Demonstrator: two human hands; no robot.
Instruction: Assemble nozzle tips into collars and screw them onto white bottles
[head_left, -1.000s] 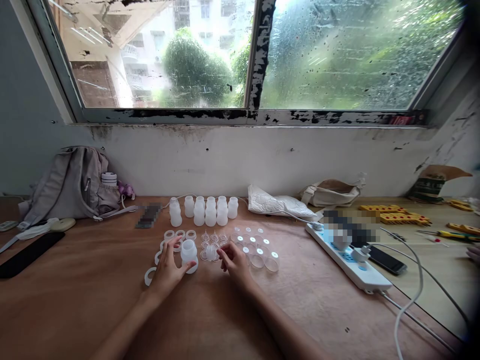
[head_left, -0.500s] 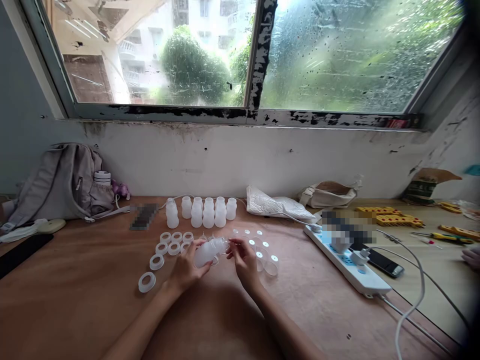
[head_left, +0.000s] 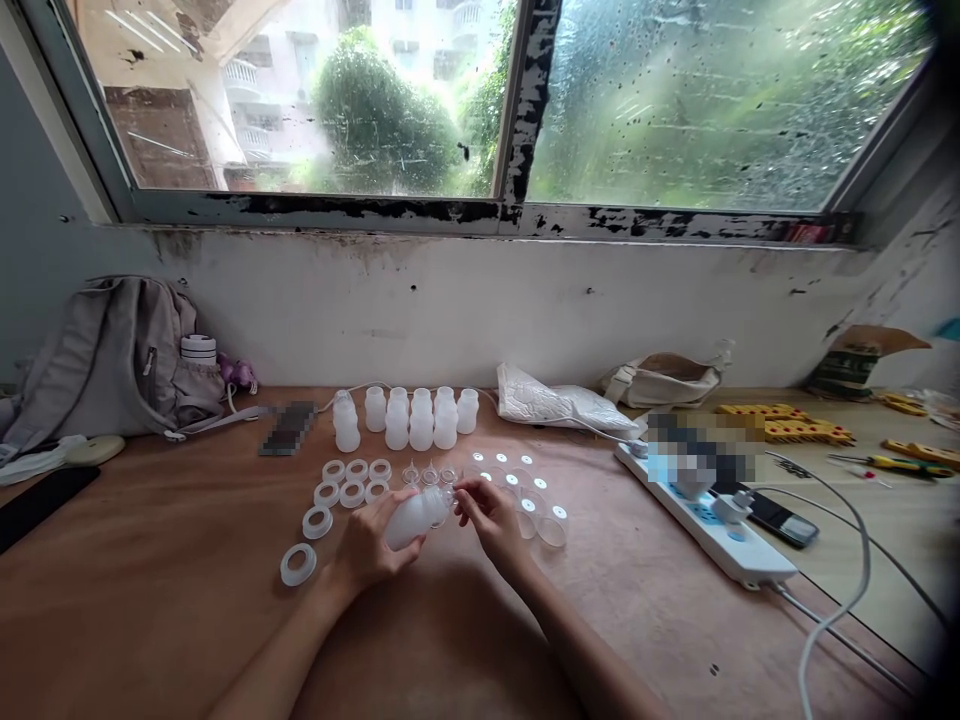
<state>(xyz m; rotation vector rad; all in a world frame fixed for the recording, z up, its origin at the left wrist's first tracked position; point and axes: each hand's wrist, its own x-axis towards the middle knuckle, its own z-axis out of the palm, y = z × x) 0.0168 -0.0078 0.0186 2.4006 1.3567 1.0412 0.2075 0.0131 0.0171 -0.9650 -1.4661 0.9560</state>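
My left hand (head_left: 375, 537) is wrapped round a frosted baby bottle (head_left: 411, 520), tilted with its mouth up and to the right. At that mouth, the fingers of my right hand (head_left: 489, 517) pinch a clear teat (head_left: 448, 494); their grip partly hides it. Just behind the bottle stand several clear teats (head_left: 429, 474), some of them covered by the bottle and hands. White screw rings (head_left: 298, 565) lie in rows left of my left hand. Clear round caps (head_left: 552, 532) and small white discs (head_left: 559, 512) lie right of my right hand.
Several frosted bottles (head_left: 421, 425) stand upright at the back, one with a clear top (head_left: 344, 400). To the right are a white power strip (head_left: 705, 525), cables and a phone (head_left: 780, 520). A grey backpack (head_left: 127, 360) sits at the far left, a silver-white packet (head_left: 555, 400) by the wall.
The camera view has shifted slightly. My left hand has tipped the bottle a little, and my right fingers stay at its mouth. More of the clear teats shows behind it.
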